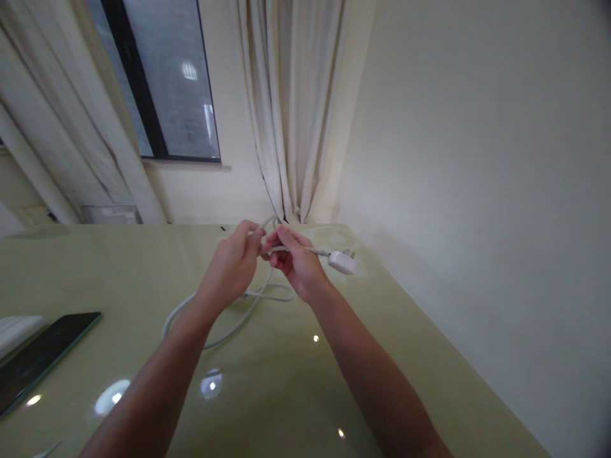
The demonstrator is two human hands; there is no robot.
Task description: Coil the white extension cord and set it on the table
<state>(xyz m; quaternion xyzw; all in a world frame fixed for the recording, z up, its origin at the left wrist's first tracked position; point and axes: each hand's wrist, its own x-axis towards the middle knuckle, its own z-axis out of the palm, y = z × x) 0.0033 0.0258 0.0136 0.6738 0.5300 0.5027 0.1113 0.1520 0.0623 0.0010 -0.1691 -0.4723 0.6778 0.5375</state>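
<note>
A white power cord (237,326) runs between my two hands, and its slack lies in loose loops on the table below them. My left hand (237,257) is closed round the cord near the middle of the view. Just to its right, my right hand (296,259) pinches the same cord between thumb and fingers. Past the right hand the cord ends in a white plug (342,261) with metal prongs, held above the table. The fingertips of both hands are close together and partly hide the cord there.
The glossy pale green table (267,407) reflects several lights. At the left lie a dark flat tablet-like panel (42,353) and a white object (19,332). A wall (477,191) borders the table's right edge. Curtains (296,108) and a window (176,76) stand behind.
</note>
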